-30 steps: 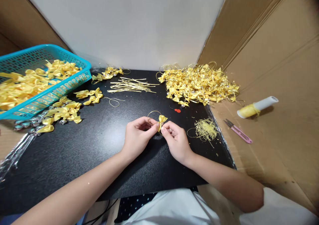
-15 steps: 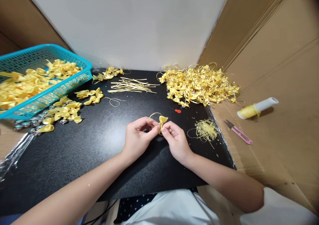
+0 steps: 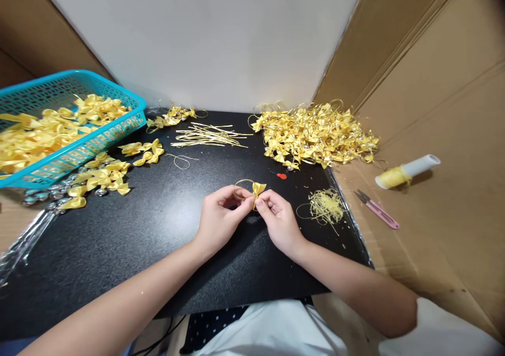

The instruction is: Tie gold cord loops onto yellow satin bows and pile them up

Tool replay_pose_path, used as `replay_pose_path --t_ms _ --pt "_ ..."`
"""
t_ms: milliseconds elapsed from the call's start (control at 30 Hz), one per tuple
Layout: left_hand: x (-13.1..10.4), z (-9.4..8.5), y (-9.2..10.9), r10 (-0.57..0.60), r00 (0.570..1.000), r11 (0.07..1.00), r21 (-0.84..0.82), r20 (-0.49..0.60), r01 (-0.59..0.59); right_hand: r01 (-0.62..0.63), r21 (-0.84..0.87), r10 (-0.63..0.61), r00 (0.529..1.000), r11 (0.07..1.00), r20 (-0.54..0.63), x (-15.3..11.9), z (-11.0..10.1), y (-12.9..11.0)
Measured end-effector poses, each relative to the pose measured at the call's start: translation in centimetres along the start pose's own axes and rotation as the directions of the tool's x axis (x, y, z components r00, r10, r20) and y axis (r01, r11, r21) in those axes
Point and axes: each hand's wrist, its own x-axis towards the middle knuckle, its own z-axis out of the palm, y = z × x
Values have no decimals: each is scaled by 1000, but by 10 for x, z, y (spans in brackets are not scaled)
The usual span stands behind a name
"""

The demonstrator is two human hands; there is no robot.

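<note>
Above the middle of the black table, both my hands pinch one yellow ribbon bow between thumbs and fingertips. My left hand is closed on its left side, and a thin gold cord loop arches up beside those fingers. From the right, my right hand grips the bow with thumb and forefinger pressed together. The lower part of the bow is mostly covered by my fingertips. Beyond my hands lie cut gold cords in a loose bundle and one curled cord.
A blue basket of yellow bows stands at left, with loose bows and silver bells beside it. At back right is a heap of corded bows. Cord scraps, a red needle threader, pink snips and a white tube lie rightward.
Both hands stay almost in place, still pinching the bow. The cord loop by my left fingers has shifted slightly left.
</note>
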Motion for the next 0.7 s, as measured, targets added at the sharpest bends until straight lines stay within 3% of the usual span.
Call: replay_pose_path --t_ms 167,700 --pt "0 1 -1 23 999 998 -54 -48 -25 -8 2 8 1000 1000 5 1 0 0" --pt "1 -2 1 112 993 993 48 -38 -110 -3 -60 5 1000 998 30 -1 -2 1"
